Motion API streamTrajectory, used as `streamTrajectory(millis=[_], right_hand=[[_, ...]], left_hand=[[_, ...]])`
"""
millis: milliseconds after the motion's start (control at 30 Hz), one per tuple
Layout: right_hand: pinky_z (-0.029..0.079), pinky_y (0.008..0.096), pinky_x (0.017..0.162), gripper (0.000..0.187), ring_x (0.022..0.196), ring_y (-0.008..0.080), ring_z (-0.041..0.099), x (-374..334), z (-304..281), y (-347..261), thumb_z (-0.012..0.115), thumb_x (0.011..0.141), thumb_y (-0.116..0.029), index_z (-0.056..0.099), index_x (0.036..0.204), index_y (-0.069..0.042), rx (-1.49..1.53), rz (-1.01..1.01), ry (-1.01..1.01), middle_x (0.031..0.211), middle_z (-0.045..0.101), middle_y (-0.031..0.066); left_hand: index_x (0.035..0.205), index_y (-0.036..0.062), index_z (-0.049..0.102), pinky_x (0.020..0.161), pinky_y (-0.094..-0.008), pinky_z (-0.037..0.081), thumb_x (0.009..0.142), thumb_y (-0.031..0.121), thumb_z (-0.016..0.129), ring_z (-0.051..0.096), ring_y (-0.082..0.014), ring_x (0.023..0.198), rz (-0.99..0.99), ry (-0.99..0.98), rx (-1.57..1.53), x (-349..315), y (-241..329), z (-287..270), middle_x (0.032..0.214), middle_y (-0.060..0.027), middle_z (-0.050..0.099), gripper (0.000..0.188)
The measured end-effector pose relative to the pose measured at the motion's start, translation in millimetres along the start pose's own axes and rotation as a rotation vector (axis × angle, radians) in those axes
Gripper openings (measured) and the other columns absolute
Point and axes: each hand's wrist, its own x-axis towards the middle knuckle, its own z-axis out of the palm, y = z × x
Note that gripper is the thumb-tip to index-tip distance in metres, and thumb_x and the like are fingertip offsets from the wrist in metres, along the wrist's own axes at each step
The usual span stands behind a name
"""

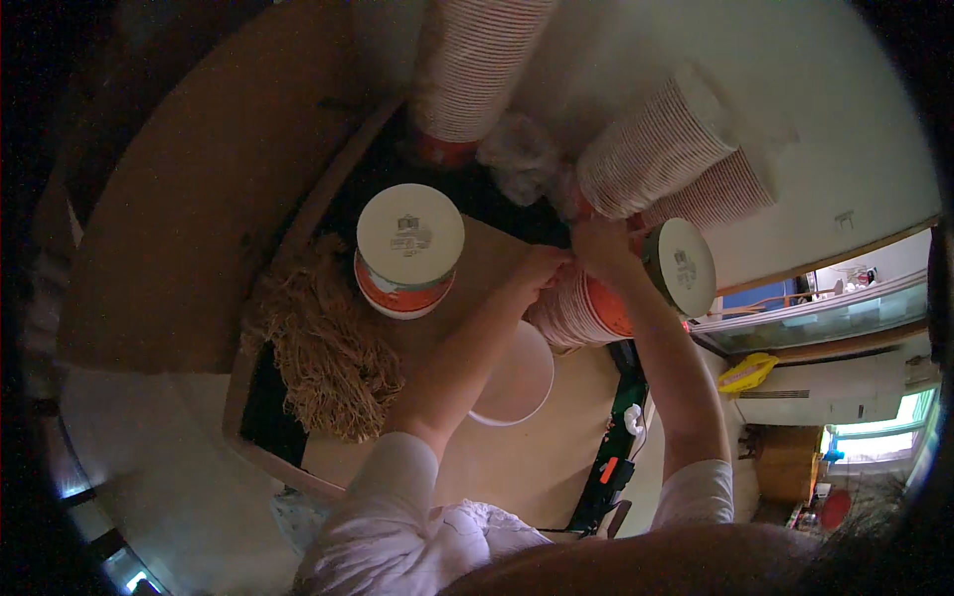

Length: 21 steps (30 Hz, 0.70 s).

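Observation:
My left hand [545,270] and my right hand [603,246] come together at the far end of a nested stack of paper tubs [568,316]. That stack lies on its side, with an orange tub [607,306] at one end. The fingers of both hands are curled in, and what they pinch is too small and dim to make out. Just beyond my right hand, a plastic-wrapped stack of tubs [656,149] leans against the wall. A white tub [514,377] stands partly hidden behind my left forearm. Beside my right forearm is a tub with a pale round base [686,268].
Upside-down tubs [410,235] stand stacked at left on a cardboard-topped table [542,452]. A bundle of brown strings [328,348] lies beside them. Behind rise a tall tub stack [477,74] and crumpled clear plastic [522,157]. An orange-and-black tool [610,472] lies near the right edge.

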Motion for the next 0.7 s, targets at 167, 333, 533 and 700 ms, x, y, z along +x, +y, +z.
streamTrajectory(millis=[167,333,533,700], right_hand=[[0.042,0.0436,0.066,0.018,0.076,0.0239,0.062,4.3,14.9,-19.6,0.053,0.071,-0.023,0.068,0.073,-0.015,-0.305,-0.064,0.19,0.072,0.065,0.0054],[0.039,0.0462,0.07,0.019,0.075,0.0217,0.061,35.8,76.1,-1.4,0.052,0.072,-0.028,0.069,0.073,-0.019,-0.377,0.04,0.272,0.074,0.065,0.0043],[0.045,0.0386,0.07,0.019,0.08,0.0255,0.06,-62.4,-36.4,-5.0,0.059,0.071,-0.017,0.065,0.087,-0.008,0.284,-0.193,0.486,0.085,0.063,0.0116],[0.045,0.0262,0.071,0.011,0.077,0.0135,0.054,-178.7,-9.0,31.0,0.05,0.08,-0.002,0.056,0.09,-0.001,0.998,0.079,1.226,0.084,0.056,0.0062]], left_hand=[[0.069,0.014,0.056,0.046,-0.0213,0.036,0.078,0.023,0.056,0.047,-0.0076,0.052,-0.052,-0.038,-0.164,-0.7,-10.3,-7.6,0.061,0.0019,0.053,0.013],[0.078,0.0136,0.059,0.054,-0.0233,0.041,0.079,0.028,0.057,0.051,-0.0101,0.058,0.003,0.007,-0.137,-17.2,-5.6,4.6,0.068,0.0007,0.057,0.014],[0.091,0.007,0.059,0.065,-0.0281,0.044,0.075,0.023,0.064,0.055,-0.0131,0.072,0.165,-0.104,0.157,17.7,-27.2,-19.6,0.084,-0.0046,0.06,0.024],[0.087,-0.0002,0.058,0.07,-0.0297,0.045,0.071,0.013,0.067,0.056,-0.0148,0.077,0.484,-0.06,0.053,15.2,-26.9,-1.4,0.084,-0.0088,0.061,0.023]])
